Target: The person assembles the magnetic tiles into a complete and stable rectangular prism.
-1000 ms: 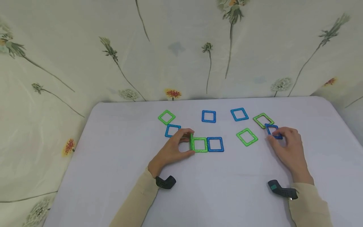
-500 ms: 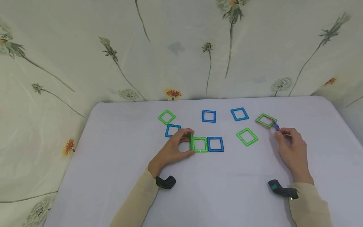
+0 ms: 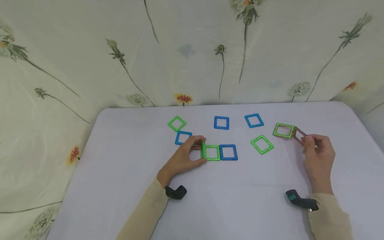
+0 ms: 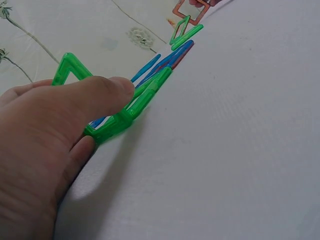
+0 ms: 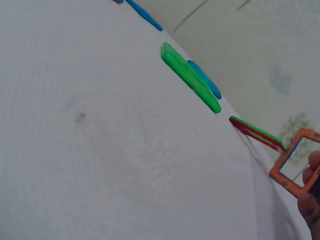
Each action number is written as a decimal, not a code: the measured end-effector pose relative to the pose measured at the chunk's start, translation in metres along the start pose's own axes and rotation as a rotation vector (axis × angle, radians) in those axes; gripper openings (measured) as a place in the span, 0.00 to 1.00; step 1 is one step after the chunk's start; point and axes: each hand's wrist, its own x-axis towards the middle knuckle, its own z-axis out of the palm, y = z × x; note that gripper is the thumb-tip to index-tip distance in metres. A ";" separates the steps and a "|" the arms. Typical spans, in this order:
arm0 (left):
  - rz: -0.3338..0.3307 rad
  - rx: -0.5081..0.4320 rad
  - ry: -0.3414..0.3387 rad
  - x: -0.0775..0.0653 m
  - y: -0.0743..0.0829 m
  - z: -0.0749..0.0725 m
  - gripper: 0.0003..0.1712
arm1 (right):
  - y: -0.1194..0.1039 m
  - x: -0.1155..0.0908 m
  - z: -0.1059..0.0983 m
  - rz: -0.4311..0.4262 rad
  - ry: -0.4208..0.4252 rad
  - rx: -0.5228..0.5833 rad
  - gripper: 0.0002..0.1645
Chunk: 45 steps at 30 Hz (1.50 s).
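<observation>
My left hand [image 3: 184,156] holds an upright green square magnetic tile [image 3: 203,150] by its edges. That tile stands against the left edge of a flat green tile [image 3: 212,159], which adjoins a flat blue tile [image 3: 228,159]. At the right, my right hand [image 3: 319,156] pinches a tilted square tile whose orange face [image 5: 285,183] shows in the right wrist view, with blue along its inner rim. Its far edge touches another green tile [image 3: 283,135], which has a red underside. In the left wrist view the thumb [image 4: 107,95] lies over the green tiles.
Loose tiles lie around: green [image 3: 172,127] and blue [image 3: 176,138] at the left, two blue ones [image 3: 221,128] [image 3: 254,126] at the back, and a green one [image 3: 256,146] right of centre. A floral cloth [image 3: 192,73] hangs behind the white table [image 3: 228,206].
My right hand has moved right and turned its tile from blue side to orange side. The green tile touching it has shifted right and rotated. The left hand stays put.
</observation>
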 end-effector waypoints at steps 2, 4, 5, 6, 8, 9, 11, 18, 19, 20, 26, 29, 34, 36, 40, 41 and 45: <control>-0.004 -0.008 0.000 0.000 0.000 0.000 0.41 | -0.003 0.001 -0.001 0.002 0.034 0.123 0.06; -0.007 -0.016 0.000 0.000 0.001 0.000 0.41 | -0.008 0.001 -0.001 -0.002 0.066 0.261 0.06; -0.008 -0.017 0.000 0.000 0.001 -0.001 0.41 | -0.010 0.001 -0.002 -0.007 0.081 0.308 0.05; -0.008 -0.017 0.000 0.000 0.001 -0.001 0.41 | -0.013 0.001 -0.002 -0.009 0.096 0.345 0.05; -0.009 -0.019 0.000 0.000 0.001 -0.001 0.41 | -0.018 0.000 -0.003 -0.009 0.122 0.433 0.04; -0.009 -0.021 0.000 0.000 0.002 -0.001 0.41 | -0.019 0.000 -0.003 -0.007 0.135 0.476 0.04; -0.009 -0.024 0.000 0.000 0.002 -0.001 0.41 | -0.021 0.000 -0.004 -0.004 0.156 0.536 0.04; -0.008 -0.017 -0.007 0.000 0.002 0.000 0.41 | -0.017 0.003 -0.005 -0.003 0.201 0.707 0.03; -0.007 -0.015 -0.007 0.000 0.002 0.000 0.40 | -0.017 0.003 -0.005 -0.001 0.201 0.721 0.04; -0.005 -0.013 -0.007 0.001 0.002 0.000 0.40 | -0.016 0.003 -0.005 0.003 0.198 0.734 0.04; 0.014 -0.013 -0.002 0.000 0.001 0.000 0.41 | -0.011 0.003 -0.005 -0.010 0.134 0.669 0.04; 0.016 -0.010 -0.003 0.000 0.002 0.000 0.41 | -0.009 0.002 -0.004 -0.028 0.073 0.440 0.05; 0.012 -0.013 0.001 0.000 0.001 -0.001 0.41 | -0.008 -0.001 -0.001 -0.091 0.008 -0.072 0.12; 0.013 -0.017 0.001 0.000 0.001 -0.001 0.41 | -0.008 -0.001 -0.001 -0.102 0.005 -0.106 0.14; 0.015 -0.020 0.002 -0.001 0.001 -0.001 0.41 | -0.005 0.000 -0.001 -0.103 0.030 -0.073 0.12; 0.016 -0.019 0.002 0.000 0.001 -0.001 0.41 | -0.004 0.000 -0.001 -0.097 0.035 -0.060 0.11; 0.020 -0.015 0.004 0.000 0.000 -0.001 0.41 | -0.002 0.001 -0.001 -0.064 0.046 -0.014 0.09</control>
